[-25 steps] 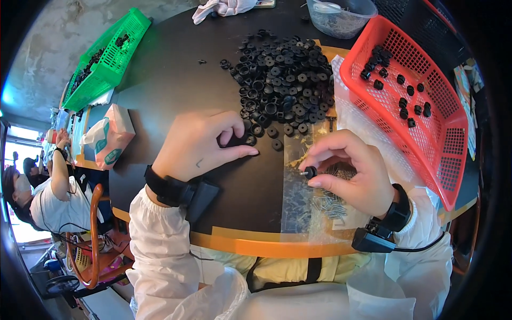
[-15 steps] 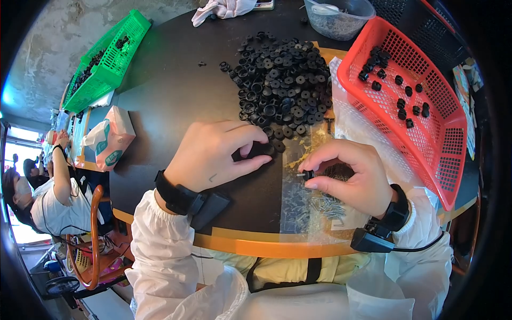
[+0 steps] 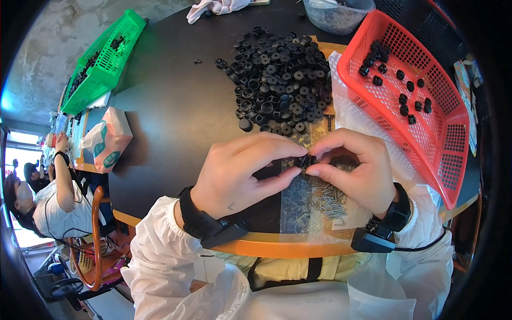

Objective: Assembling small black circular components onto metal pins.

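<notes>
My left hand (image 3: 248,170) and my right hand (image 3: 358,168) meet above the clear plastic sheet near the table's front. Between thumb and fingers, each pinches a small black plastic part (image 3: 305,161); the two parts touch, and the fingertips partly cover them. The screw seen earlier in the right hand's part is hidden now. Just beyond my fingers lies a big heap of black round plastic caps (image 3: 282,80). Below my right hand, loose silver screws (image 3: 329,205) are spread on the sheet.
A red basket (image 3: 453,154) holding several black parts stands at the right. Behind are a clear plastic tub (image 3: 341,18) and a pinkish cloth (image 3: 216,8). Leftward are a tissue pack (image 3: 113,140), a green basket (image 3: 114,58) and a seated person (image 3: 61,208).
My left hand has moved right from the heap's edge with a black cap, bringing it against the part in my right hand. The right hand has barely moved.
</notes>
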Motion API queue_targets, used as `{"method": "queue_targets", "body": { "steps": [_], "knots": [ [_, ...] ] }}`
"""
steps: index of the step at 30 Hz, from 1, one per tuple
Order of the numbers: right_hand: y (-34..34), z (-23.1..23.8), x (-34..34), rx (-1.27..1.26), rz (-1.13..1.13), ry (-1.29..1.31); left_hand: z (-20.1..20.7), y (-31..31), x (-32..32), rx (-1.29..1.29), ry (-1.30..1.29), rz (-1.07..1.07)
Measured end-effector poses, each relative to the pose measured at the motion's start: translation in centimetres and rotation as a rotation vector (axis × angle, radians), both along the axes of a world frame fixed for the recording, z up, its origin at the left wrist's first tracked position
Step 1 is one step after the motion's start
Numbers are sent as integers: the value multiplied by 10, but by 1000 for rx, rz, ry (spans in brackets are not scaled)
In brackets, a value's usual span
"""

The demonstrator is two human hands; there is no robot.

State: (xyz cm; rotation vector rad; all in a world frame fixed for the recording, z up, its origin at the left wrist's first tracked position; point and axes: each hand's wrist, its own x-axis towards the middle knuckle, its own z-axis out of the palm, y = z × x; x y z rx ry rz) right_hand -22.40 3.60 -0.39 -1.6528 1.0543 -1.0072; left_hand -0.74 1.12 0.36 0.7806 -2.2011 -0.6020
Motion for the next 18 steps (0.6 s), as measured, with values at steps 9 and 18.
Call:
{"method": "queue_targets", "body": {
  "steps": [9, 18],
  "knots": [
    [0, -1, -1, -5, -20, -23, -2, 0, 0, 227, 116, -33],
    [0, -3, -3, -64, -14, 4, -2, 0, 0, 265, 106, -13]
  ]
}}
